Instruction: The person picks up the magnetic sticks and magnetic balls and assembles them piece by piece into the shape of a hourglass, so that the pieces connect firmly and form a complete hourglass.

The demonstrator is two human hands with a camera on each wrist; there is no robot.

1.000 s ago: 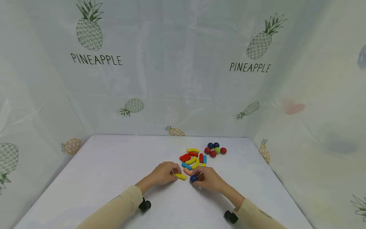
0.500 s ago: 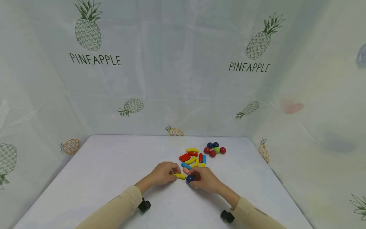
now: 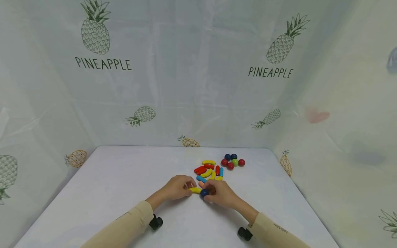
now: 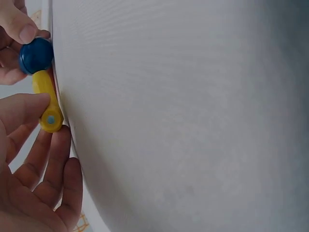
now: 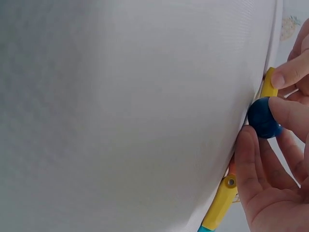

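My left hand (image 3: 177, 188) pinches a curved yellow magnetic rod (image 3: 196, 190) between thumb and fingers, low over the white table. A round end with a small disc set in it shows by the left thumb in the left wrist view. My right hand (image 3: 224, 195) holds a glossy dark blue ball (image 3: 203, 193) by thumb and fingertips. The ball (image 4: 36, 55) sits against the far end of the yellow rod (image 4: 44, 86), so the two form one line between the hands. In the right wrist view the ball (image 5: 262, 118) partly covers the rod (image 5: 269, 86).
Just beyond the hands lie several short rods: yellow curved ones (image 3: 206, 173), red ones (image 3: 201, 171), blue ones (image 3: 221, 172) and an orange one (image 3: 201, 184). Farther back right is a cluster of red balls (image 3: 230, 166), dark blue balls (image 3: 234, 156) and a green ball (image 3: 235, 162).
My right hand has moved left with the blue ball, from a gap beside the yellow rod to its end. The left hand and rod have stayed nearly still.
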